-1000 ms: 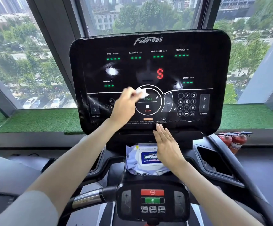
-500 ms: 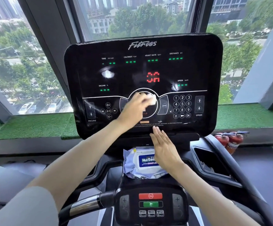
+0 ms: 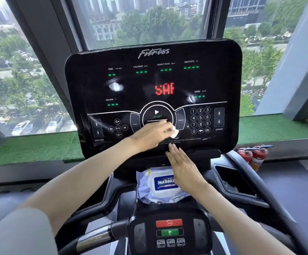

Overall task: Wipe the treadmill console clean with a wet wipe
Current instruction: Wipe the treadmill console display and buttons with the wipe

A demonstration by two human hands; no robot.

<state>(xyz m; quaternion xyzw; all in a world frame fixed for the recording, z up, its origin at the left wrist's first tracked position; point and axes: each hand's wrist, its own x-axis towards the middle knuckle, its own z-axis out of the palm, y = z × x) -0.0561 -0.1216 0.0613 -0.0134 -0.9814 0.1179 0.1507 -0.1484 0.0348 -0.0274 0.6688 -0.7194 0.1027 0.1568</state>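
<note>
The black treadmill console [image 3: 149, 80] stands upright before me, with lit green readouts and red letters in the middle. My left hand [image 3: 150, 134] presses a folded white wet wipe [image 3: 175, 133] against the panel just below the round START button, fingers curled around the wipe. My right hand [image 3: 183, 168] lies flat with straight fingers, its fingertips touching the console's lower edge. It hovers over the wet wipe pack [image 3: 160, 184], which lies on the tray under the console.
A lower control pod [image 3: 169, 232] with red and green buttons sits near me between the handlebars. A cup holder recess [image 3: 232, 179] opens at the right. Two red fire extinguishers [image 3: 252, 155] stand by the window ledge with green turf.
My left hand has slid the wipe from the upper left of the START ring down and right to below it. The red display changed. My right hand stays put.
</note>
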